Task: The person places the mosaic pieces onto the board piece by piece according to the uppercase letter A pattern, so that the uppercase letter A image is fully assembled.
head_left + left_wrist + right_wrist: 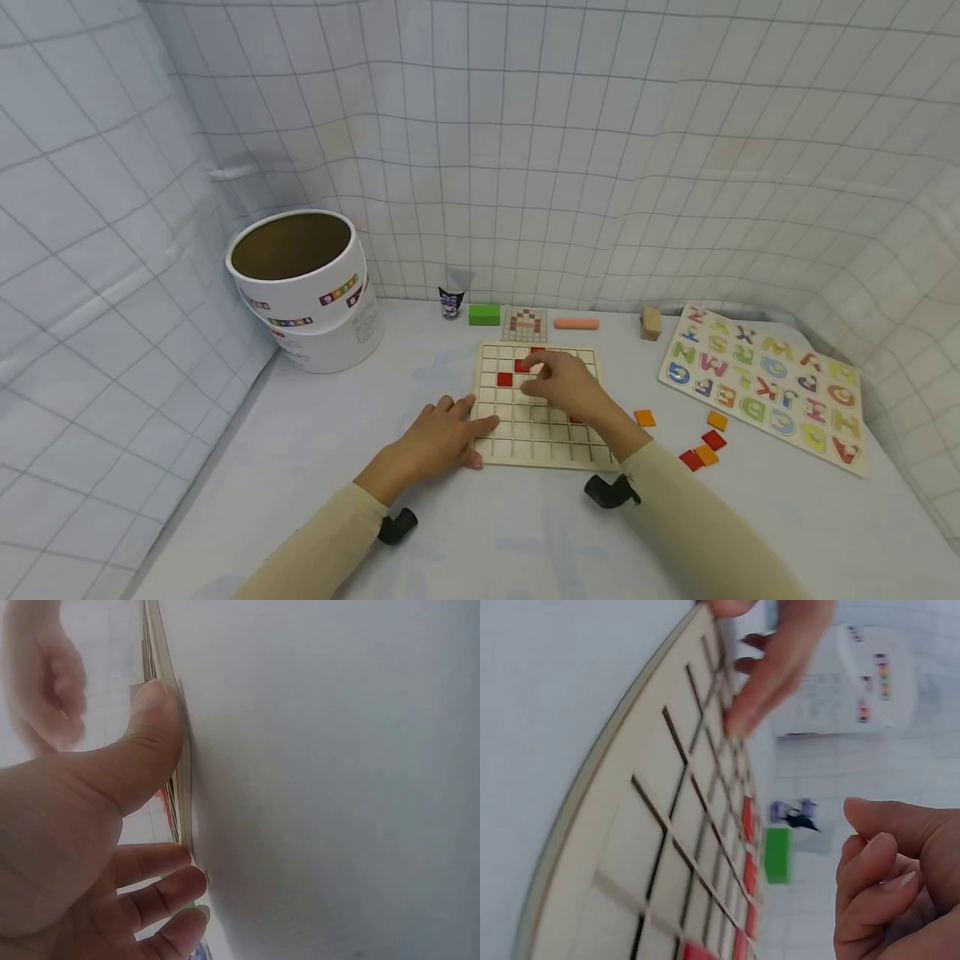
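A pale wooden grid board [513, 454] lies on the table with several red square tiles [505, 379] in its cells. My left hand [442, 437] rests at the board's left edge, fingers spread, one finger reaching over the grid. In the left wrist view the thumb [154, 724] lies along the board's edge. Over the upper part of the grid is my right hand [564, 385], bent, with a gap between index finger and thumb. No tile shows in its fingers [874, 862] in the right wrist view.
Loose orange tiles [645, 417] and red tiles [714, 440] lie right of the board. An alphabet board [761, 375] is farther right. Behind stand a small figurine [451, 303], a green block [483, 315], a pattern card [524, 324], a pink stick [576, 323] and a wooden block [650, 323]. A white bucket [307, 308] stands left.
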Available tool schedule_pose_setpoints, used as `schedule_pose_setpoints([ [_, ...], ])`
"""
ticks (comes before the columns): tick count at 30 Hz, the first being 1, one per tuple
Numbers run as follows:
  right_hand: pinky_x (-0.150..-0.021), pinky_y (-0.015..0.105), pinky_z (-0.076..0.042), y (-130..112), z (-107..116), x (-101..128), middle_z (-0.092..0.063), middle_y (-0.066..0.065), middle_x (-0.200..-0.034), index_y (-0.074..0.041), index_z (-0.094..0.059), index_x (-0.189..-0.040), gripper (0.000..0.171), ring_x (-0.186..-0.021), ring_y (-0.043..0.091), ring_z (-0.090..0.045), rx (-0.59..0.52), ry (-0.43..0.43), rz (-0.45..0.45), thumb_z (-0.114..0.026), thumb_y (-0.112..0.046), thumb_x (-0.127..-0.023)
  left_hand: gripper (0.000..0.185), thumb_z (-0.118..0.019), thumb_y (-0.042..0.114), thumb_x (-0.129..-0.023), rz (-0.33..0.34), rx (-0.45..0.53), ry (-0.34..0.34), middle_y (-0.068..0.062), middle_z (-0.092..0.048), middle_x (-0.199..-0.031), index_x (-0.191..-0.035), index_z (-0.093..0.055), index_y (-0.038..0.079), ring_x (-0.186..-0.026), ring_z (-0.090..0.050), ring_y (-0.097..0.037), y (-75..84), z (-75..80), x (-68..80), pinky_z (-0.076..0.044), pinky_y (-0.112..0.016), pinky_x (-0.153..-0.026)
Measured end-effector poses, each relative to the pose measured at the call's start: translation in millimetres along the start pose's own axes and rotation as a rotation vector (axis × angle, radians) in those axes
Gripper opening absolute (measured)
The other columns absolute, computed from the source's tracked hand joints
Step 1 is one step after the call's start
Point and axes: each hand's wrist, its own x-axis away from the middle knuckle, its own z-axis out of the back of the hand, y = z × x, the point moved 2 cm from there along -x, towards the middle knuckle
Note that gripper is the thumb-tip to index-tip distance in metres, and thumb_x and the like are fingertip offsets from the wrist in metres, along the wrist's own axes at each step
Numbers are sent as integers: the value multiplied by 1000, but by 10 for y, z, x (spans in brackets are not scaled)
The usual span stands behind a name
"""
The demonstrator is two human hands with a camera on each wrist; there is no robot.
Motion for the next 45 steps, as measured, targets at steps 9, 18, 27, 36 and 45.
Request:
schedule_pose_setpoints([
  [9, -54, 29, -45, 479, 861, 1112, -58, 9, -96, -5, -61, -131, 38, -64, 21, -57, -250, 94, -30, -70, -23, -98, 69, -71, 49, -89, 33, 8, -26, -21, -40, -158, -152, -51, 29, -134, -45, -41, -15, -12, 20, -41, -58, -103],
  [18, -55, 31, -45, 1083, 1267, 1689, -59, 1, -94, -6, -59, -135, 39, -69, 21, -57, -242, 147, -121, -69, -18, -99, 69, -71, 48, -89, 40, 44, -25, -21, -39, -159, -152, -51, 29, -136, -43, -42, -16, -28, 42, -39, -59, -105],
  [27, -58, 27, -38, 1466, 1031, 1714, -50, 4, -79, -5, -63, -134, 50, -70, 16, -49, 7, 9, -271, -78, -22, -90, 69, -70, 48, -89, 31, 33, -25, -21, -39, -159, -152, -51, 29, -135, -44, -42, 13, 2, 47, -39, -60, -105],
  [36, -58, 28, -34, 1412, 943, 1674, -48, 0, -74, -9, -70, -120, 38, -68, 14, -45, 222, 41, -235, -81, -22, -87, 68, -71, 47, -89, 28, 20, -16, -22, -40, -158, -152, -51, 28, -134, -45, -42, 27, 15, 36, -40, -58, -103],
  [45, -68, 28, -43, 1415, 953, 1682, -58, 3, -93, -10, -66, -112, 37, -84, 18, -51, 188, 58, -241, -84, -23, -83, 68, -71, 47, -89, 33, 30, -22, -22, -39, -158, -152, -52, 27, -135, -44, -43, 43, 31, 17, -40, -59, -104],
])
